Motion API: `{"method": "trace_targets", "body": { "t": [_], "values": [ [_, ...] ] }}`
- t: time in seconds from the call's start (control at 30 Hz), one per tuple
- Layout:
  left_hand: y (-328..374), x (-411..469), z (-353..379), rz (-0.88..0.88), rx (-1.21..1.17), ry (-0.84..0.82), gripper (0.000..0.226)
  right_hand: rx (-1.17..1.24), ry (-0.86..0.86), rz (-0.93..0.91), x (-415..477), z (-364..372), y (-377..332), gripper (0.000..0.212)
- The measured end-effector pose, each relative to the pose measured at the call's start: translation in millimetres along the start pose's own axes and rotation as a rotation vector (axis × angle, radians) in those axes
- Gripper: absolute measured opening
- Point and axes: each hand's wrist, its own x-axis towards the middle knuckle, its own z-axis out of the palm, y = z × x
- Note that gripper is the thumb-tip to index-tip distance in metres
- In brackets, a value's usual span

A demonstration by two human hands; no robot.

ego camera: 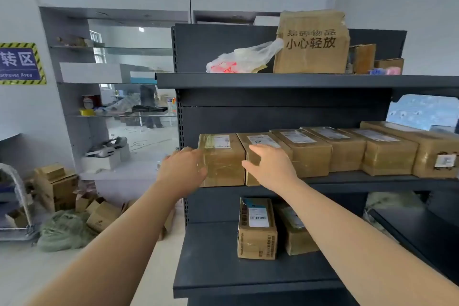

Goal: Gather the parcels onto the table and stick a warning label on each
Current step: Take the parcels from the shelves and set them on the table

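While parcels (347,154) line the shelf (352,178), left hand (183,169) flat against end parcel (223,161), right hand (270,166) spread open on its neighbour (263,140)

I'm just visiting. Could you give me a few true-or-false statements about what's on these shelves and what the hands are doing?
1. The left hand and right hand both reach toward parcels on the middle shelf. True.
2. The middle shelf holds only two parcels. False: six stand in a row.
3. A plastic bag lies beside the large carton on the top shelf. True.
4. The left hand holds a label. False: it holds nothing.
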Motion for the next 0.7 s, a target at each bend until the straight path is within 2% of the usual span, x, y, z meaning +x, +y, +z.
{"method": "trace_targets", "body": {
  "t": [0.2, 0.33, 0.53, 0.7],
  "values": [
    [-5, 43, 24, 0.011, -0.106, -0.066, 0.042, -0.069, -0.103, -0.02, 50, 33, 8, 0.055],
    [-9, 53, 40, 0.001, -0.214, -0.019, 0.034, -0.058, -0.147, -0.084, 64, 47, 16, 0.052],
    [-10, 52, 54, -0.066, -0.418, 0.122, 0.032, 0.019, -0.075, -0.143, 70, 54, 22, 0.045],
    [-20, 47, 54, -0.133, -0.462, 0.196, 0.031, 0.117, -0.028, -0.183, 68, 59, 11, 0.04]
  ]
}}
